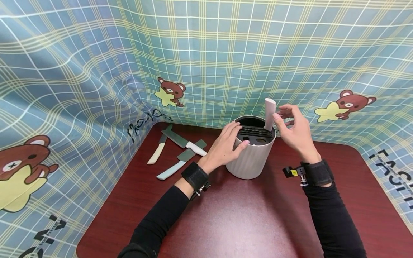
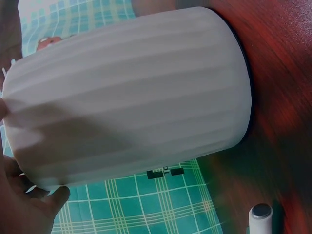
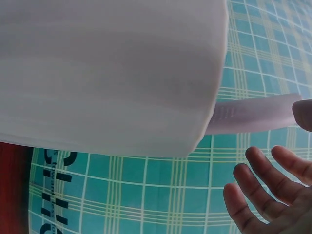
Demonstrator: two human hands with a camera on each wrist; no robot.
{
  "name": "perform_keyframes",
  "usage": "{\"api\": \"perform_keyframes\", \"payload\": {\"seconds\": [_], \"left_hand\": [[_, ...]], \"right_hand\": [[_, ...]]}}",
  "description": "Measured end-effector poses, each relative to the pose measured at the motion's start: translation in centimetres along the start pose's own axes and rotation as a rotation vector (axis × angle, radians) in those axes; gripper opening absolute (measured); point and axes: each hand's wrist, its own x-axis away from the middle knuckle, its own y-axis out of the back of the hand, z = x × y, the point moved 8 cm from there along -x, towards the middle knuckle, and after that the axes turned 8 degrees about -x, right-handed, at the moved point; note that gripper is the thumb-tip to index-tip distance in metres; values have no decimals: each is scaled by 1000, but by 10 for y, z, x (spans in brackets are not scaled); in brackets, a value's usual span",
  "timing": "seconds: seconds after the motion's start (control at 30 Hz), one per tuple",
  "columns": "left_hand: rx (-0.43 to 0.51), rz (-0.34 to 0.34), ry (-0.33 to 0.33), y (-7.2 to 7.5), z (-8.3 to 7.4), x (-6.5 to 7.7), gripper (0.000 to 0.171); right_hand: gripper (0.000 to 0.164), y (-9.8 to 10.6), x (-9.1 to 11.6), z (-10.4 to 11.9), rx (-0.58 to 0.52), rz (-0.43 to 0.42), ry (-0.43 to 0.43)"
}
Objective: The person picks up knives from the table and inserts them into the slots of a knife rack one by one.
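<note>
A ribbed off-white knife block point(image 1: 248, 161) stands upright with a black slotted insert point(image 1: 255, 138) in its top. My left hand point(image 1: 227, 145) grips its left rim, fingers and thumb bent round the edge. A pale pink knife handle point(image 1: 270, 113) rises from the right rear of the insert; the blade is hidden inside. Beside that handle, my right hand point(image 1: 295, 129) has its fingers spread and loosely bent. In the right wrist view its thumb point(image 3: 303, 115) overlaps the handle's end; whether they touch I cannot tell. The other fingers are apart from the handle.
Left of the block, several knives lie close together on the dark red table point(image 1: 226, 215): one with a cream handle point(image 1: 156, 154), one with a white handle point(image 1: 196, 148), one with a light blue handle point(image 1: 171, 171). A checked cloth point(image 1: 219, 71) hangs behind and at both sides.
</note>
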Motion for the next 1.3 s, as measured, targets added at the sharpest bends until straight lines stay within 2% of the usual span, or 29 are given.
{"api": "perform_keyframes", "payload": {"seconds": [0.17,0.37,0.47,0.63,0.87,1.3], "left_hand": [[-17,-36,-8,2,-4,0,63],[-25,-160,-55,15,-12,3,56],[-16,-201,-59,21,-13,5,53],[-9,-226,-58,27,-17,12,49],[-49,-273,-65,32,-21,27,43],[-70,-302,-55,30,-10,51,37]], "right_hand": [[41,5,0,12,-9,-44,54],[40,9,3,34,-11,-91,143],[39,10,5,47,-11,-103,175],[39,10,10,67,-7,-124,233],[36,5,24,86,-25,-134,303],[25,-12,49,110,-61,-88,425]]}}
